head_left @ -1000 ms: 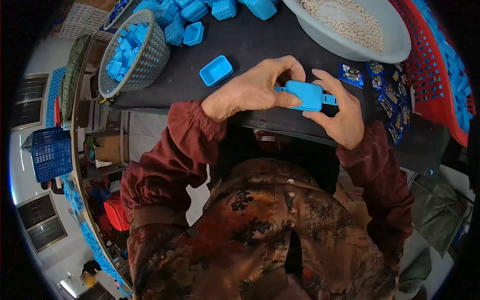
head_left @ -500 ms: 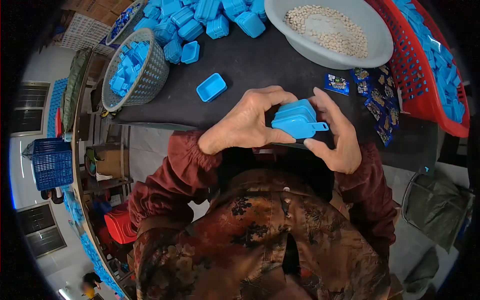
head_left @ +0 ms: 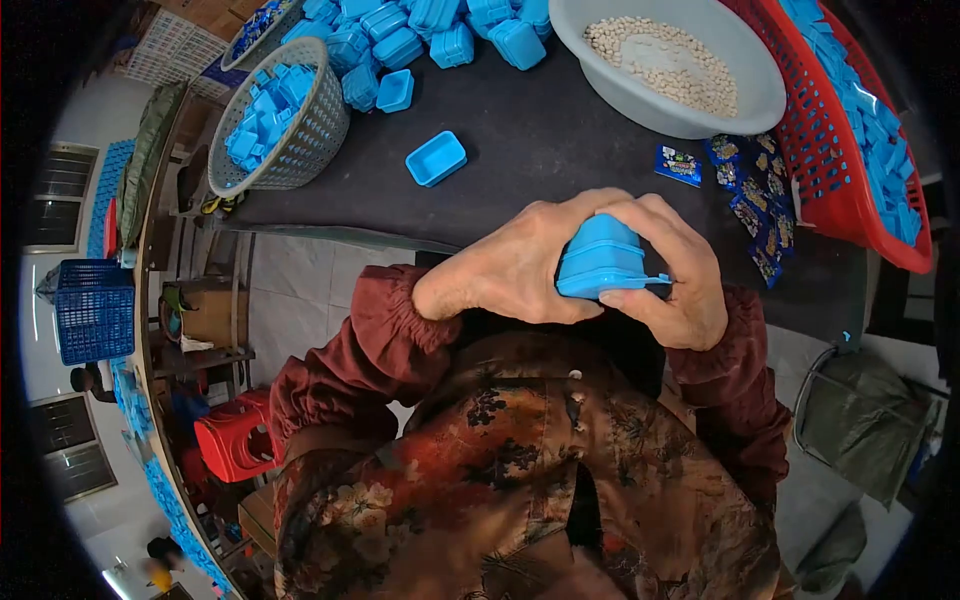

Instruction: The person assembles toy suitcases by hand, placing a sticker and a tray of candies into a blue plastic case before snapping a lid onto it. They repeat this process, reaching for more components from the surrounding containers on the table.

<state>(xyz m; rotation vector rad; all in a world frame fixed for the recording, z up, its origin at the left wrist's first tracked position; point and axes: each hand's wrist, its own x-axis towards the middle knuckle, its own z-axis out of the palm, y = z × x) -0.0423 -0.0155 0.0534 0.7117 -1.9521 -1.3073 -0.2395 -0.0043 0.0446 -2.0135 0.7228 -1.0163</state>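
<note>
A closed blue plastic box (head_left: 603, 255) with a small tab is held over the table's front edge. My left hand (head_left: 520, 260) wraps round its left side, thumb underneath. On the other side my right hand (head_left: 680, 265) grips it, fingers over the top and thumb by the tab. An open blue tray (head_left: 436, 159) lies on the dark table (head_left: 520, 110), left of and beyond my hands. A blue printed packet (head_left: 678, 165) lies beyond my right hand, beside several more packets (head_left: 752, 200). What is inside the box is hidden.
A grey basin (head_left: 770, 100) holds pale round pieces at the back. Blue boxes (head_left: 395, 45) are heaped at the back left, near a grey basket (head_left: 325, 125) of blue parts. A red basket (head_left: 820, 170) of blue parts stands right; a red stool (head_left: 235, 440) is on the floor left.
The blue box has tilted and turned within my hands. My right fingers have closed over it, where they were spread apart before. The view has shifted slightly.
</note>
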